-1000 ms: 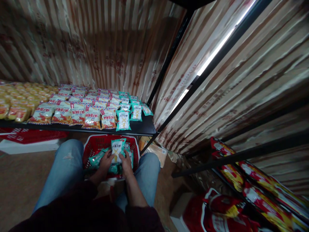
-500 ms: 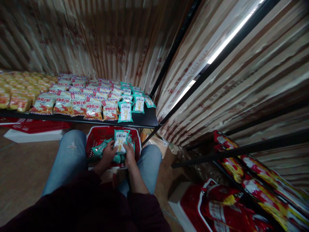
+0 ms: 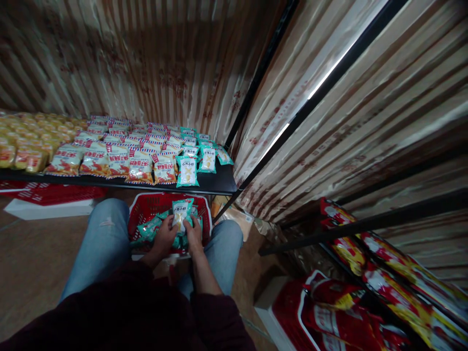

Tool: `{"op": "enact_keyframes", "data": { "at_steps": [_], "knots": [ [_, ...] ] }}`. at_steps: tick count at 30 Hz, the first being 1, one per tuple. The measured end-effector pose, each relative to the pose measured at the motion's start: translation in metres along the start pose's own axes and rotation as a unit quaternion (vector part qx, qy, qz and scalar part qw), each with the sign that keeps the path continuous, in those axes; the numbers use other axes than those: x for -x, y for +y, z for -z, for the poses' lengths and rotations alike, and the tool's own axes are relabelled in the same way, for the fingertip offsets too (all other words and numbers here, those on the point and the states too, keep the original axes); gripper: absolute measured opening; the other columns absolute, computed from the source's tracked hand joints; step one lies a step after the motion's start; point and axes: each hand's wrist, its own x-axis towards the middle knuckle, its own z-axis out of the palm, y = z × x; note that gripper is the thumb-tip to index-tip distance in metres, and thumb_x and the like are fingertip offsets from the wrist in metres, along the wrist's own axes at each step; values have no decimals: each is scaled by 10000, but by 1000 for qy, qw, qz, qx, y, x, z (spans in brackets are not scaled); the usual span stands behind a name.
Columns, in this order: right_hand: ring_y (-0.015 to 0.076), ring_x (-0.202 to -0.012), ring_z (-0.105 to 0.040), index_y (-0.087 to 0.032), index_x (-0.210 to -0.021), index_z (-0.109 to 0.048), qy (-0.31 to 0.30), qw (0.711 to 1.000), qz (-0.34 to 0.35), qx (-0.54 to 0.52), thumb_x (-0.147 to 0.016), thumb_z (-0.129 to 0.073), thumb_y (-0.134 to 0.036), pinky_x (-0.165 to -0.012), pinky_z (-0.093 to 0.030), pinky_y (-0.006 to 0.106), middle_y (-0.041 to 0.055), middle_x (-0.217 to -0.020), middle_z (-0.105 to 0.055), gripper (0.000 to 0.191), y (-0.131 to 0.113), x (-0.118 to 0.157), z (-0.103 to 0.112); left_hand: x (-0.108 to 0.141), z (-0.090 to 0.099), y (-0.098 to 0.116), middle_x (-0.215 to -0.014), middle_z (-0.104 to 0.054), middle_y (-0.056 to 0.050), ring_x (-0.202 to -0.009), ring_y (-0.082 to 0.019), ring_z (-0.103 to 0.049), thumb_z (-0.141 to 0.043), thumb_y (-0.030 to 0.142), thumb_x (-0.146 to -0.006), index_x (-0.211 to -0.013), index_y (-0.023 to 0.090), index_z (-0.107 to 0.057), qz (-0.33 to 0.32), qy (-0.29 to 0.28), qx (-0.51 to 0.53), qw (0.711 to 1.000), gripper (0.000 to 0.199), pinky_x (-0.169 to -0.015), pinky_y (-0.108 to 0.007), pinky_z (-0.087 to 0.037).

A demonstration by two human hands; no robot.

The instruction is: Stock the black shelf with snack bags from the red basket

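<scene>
A green and white snack bag [image 3: 181,214] is held upright between my two hands, above a red basket [image 3: 146,201] between my knees. My left hand [image 3: 166,237] grips its left edge, and my right hand [image 3: 193,235] grips its lower right side. Several more green bags [image 3: 149,228] lie in the basket under and around my hands. On the black shelf [image 3: 219,181] beyond the basket, similar green bags [image 3: 188,171] stand at the right end, beside rows of red and white bags [image 3: 139,165].
Yellow packages [image 3: 31,155] fill the shelf's left part. Black metal posts [image 3: 278,142] slant in front of striped curtains. At the lower right are a red basket [image 3: 285,312] of red bags and a lower shelf with red and yellow bags [image 3: 387,287]. A white box [image 3: 49,208] lies at the left.
The held bag has tilted slightly, its top leaning to the right, and my hands have shifted a little on it. The whole view has moved slightly.
</scene>
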Motion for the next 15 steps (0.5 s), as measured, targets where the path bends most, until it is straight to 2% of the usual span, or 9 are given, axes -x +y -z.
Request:
{"op": "enact_keyframes", "data": {
  "at_steps": [4, 9, 12, 15],
  "knots": [
    [205, -1063, -590, -154, -1163, -606, -19, 999, 32, -25, -722, -569, -387, -896, -454, 275, 60, -1140, -652, 500, -11, 5, 4, 2, -4, 9, -1151, -628, -160, -975, -232, -633, -591, 222, -719, -1135, 125, -543, 8, -2, 12, 1000, 430, -869, -358, -490],
    [192, -1094, -566, -176, -1095, -656, 0, 992, 111, -54, -794, -501, -454, -948, -411, 280, 54, -1163, -649, 438, -26, 15, 14, 12, -11, 29, -1072, -671, -112, -988, -237, -628, -571, 350, -733, -1088, 137, -572, -1, -34, 35, 999, 414, -859, -332, -490],
    [201, -1010, -598, -197, -1079, -667, 8, 990, 115, -75, -809, -498, -490, -851, -464, 293, 49, -1121, -669, 433, -29, 18, 20, 19, -14, 40, -1059, -675, -82, -995, -249, -621, -593, 474, -706, -1065, 166, -592, 11, -60, 56, 997, 473, -846, -347, -490],
    [199, -924, -621, -214, -1063, -677, 15, 990, 105, -94, -806, -501, -520, -744, -488, 282, 46, -1075, -685, 436, -27, 17, 23, 22, -17, 46, -1073, -663, -73, -977, -239, -625, -639, 514, -673, -1067, 189, -585, 59, -90, 88, 990, 514, -790, -336, -497]
  ]
}}
